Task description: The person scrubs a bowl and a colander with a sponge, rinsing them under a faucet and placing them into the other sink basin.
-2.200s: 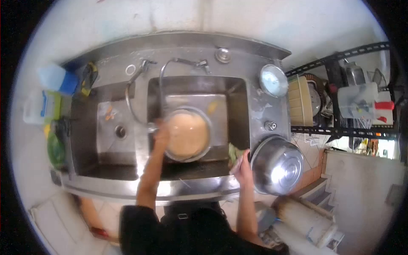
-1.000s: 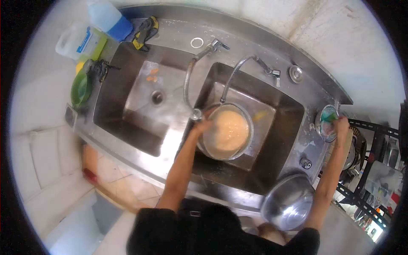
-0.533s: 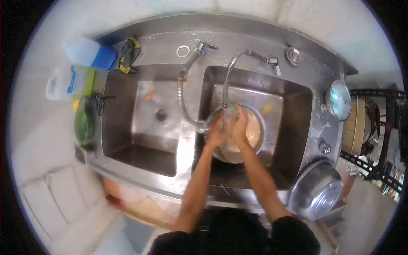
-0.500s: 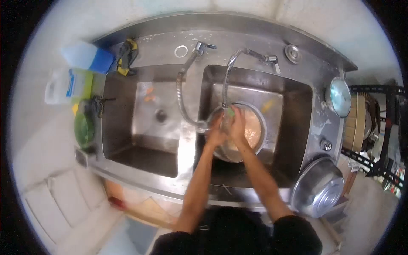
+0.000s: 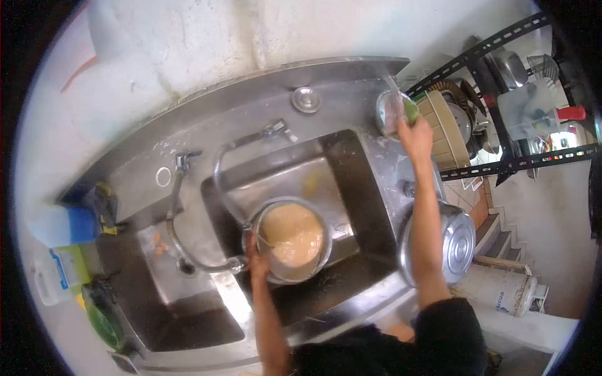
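In the right-hand sink basin stands a round metal bowl (image 5: pixel 326 254) filled with cloudy orange-tan liquid (image 5: pixel 291 235). My left hand (image 5: pixel 258 260) is closed at the bowl's left rim, just below the tip of a flexible faucet hose (image 5: pixel 222 197); its fingertips are partly hidden. A thin stream seems to run from that tip into the bowl. Stretched out to the upper right, my right hand (image 5: pixel 416 136) grips a green pad (image 5: pixel 411 111). A clear, blurred object beside the pad cannot be made out. Both lie over a small light-blue bowl (image 5: pixel 381 113) on the counter.
A second hose faucet (image 5: pixel 172 232) hangs by the left basin (image 5: pixel 182 313), where orange scraps lie. An upturned large metal pot (image 5: pixel 448 241) sits at the counter's right end. Black metal shelving (image 5: pixel 489 59) with dishes stands beyond. Blue-liquid jug (image 5: pixel 78 225) and green bowl (image 5: pixel 103 326) are left.
My hands, together over the bowl before, have parted. The right one has swung to the upper right with the green pad; the left stays at the bowl's rim. The view has turned right.
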Demonstrator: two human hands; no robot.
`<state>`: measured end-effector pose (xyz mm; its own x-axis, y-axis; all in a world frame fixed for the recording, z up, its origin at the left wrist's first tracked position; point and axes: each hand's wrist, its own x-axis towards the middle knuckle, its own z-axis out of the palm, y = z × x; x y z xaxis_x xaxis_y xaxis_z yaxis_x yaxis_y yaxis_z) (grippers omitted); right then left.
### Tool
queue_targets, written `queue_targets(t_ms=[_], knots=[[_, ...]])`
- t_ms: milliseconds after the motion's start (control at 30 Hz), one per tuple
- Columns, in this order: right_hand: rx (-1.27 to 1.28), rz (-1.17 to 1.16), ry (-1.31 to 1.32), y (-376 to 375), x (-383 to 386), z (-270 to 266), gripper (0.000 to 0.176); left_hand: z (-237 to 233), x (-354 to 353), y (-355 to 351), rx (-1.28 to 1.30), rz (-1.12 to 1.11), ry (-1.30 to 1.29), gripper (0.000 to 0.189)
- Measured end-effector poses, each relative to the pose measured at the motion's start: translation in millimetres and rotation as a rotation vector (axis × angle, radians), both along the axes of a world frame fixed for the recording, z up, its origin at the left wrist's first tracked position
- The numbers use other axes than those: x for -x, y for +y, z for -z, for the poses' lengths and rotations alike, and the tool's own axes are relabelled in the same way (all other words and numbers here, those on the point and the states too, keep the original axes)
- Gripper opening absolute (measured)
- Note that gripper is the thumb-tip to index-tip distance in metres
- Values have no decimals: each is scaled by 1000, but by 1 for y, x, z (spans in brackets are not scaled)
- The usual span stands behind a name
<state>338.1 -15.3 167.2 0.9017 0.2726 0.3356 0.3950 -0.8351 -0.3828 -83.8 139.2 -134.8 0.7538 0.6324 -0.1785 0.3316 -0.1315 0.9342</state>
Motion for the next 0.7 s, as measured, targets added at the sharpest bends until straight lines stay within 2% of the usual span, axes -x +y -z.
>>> queue_targets(t_ms=[33, 67, 100, 133, 167, 200, 233, 267, 300, 333, 367, 400, 433, 467, 500, 533, 567, 633, 667, 700], knots=[[0, 3, -9, -5, -28, 5, 45, -1, 4, -7, 0, 3, -9, 70], [326, -19, 176, -8, -57, 15, 48, -6, 8, -12, 0, -60, 29, 70], [648, -41, 354, -5, -76, 23, 52, -32, -3, -10, -4, -128, 60, 70], [742, -86, 436, -4, -91, 36, 54, -61, -13, -7, 62, -134, 117, 70], [839, -123, 520, -3, -105, 51, 57, -56, -15, -7, 66, -139, 45, 69], [740, -129, 557, -10, -133, 86, 58, -46, -6, -11, 73, -133, -29, 69], [700, -223, 593, 0, -119, 74, 61, -14, -1, -8, 85, -105, -187, 71], [1175, -396, 418, 0, -148, 122, 63, 1, 11, -15, 71, -193, 14, 74], [987, -240, 143, -27, -190, 227, 65, 12, 4, -9, 108, -128, -102, 75], [840, -278, 287, -17, -160, 167, 65, -6, -6, -10, 178, -157, -195, 71], [901, -278, -17, -35, -209, 248, 58, -64, -24, -9, 369, -259, 49, 64], [616, -254, 237, -30, -172, 184, 53, -99, -33, -17, 298, -241, 50, 56], [311, -199, 453, -22, -128, 109, 48, -75, -30, -10, 284, -211, 32, 56], [291, -181, 432, -21, -115, 94, 48, -27, -16, 1, 195, -182, 5, 54], [171, -46, 470, -18, -107, 83, 44, 9, -9, 7, 110, -165, -22, 52], [49, 82, 511, -14, -105, 72, 40, 28, -9, 6, 98, -161, -41, 52], [31, 81, 505, -11, -105, 65, 40, 29, -9, 7, -9, -138, -76, 52], [313, -257, 446, -12, -106, 53, 43, 32, -8, 4, -122, -110, -103, 51], [156, -191, 347, -8, -113, 65, 40, 23, -14, -6, -267, -126, -124, 52], [147, -183, 358, -2, -102, 66, 40, 3, -18, -20, -409, -142, -138, 53]])
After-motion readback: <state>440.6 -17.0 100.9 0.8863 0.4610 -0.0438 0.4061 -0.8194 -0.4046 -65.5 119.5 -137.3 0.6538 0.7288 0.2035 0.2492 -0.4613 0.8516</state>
